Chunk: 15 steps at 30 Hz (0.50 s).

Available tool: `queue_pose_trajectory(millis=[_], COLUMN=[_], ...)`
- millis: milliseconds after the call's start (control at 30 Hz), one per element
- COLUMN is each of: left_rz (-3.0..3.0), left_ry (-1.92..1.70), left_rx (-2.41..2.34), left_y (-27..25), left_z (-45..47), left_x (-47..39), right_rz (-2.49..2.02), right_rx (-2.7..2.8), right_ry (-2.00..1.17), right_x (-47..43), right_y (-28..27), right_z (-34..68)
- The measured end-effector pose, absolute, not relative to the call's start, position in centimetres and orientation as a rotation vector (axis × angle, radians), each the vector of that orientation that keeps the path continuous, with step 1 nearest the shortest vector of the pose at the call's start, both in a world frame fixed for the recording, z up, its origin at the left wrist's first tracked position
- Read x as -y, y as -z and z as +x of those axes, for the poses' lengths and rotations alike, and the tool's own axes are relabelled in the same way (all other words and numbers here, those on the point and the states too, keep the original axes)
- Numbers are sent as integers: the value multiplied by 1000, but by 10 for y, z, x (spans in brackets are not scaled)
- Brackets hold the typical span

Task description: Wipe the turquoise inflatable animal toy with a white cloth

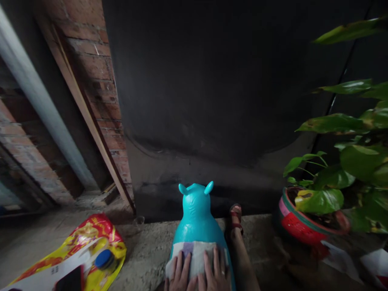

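Both hands flat, fingers (185, 264) spread open, nothing gripped: left hand (179, 275) and right hand (216, 274) side by side, pressing a pale cloth (197, 252) onto the back of a teal animal toy (196, 214). Toy upright on concrete floor (148, 250), ears pointing away from cam. Sandalled foot (235, 220) just right of toy. Red plant pot (298, 224) further right w/ green leaves. Yellow-red bag (87, 242) left of toy, blue cap (104, 258) on it. Brick pillar (103, 101) behind, left of toy.
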<state>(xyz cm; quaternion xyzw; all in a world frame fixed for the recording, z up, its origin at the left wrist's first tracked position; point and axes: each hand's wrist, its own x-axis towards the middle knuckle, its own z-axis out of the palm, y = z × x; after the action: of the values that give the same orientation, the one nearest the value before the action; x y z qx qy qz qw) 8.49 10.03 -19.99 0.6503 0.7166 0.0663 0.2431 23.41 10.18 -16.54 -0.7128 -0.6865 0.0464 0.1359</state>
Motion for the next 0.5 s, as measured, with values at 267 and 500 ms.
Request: queue_pose_trajectory(millis=[267, 500], left_rz=[1616, 1773], left_ry=[-307, -292], left_rx=[-1937, -1946], left_y=[165, 191], left_z=[91, 79], left_x=[-147, -126], right_rz=[-2018, -2089], right_rx=[2020, 1964], right_ry=[-295, -127], right_x=[-158, -137], right_y=[188, 170], right_z=[221, 228])
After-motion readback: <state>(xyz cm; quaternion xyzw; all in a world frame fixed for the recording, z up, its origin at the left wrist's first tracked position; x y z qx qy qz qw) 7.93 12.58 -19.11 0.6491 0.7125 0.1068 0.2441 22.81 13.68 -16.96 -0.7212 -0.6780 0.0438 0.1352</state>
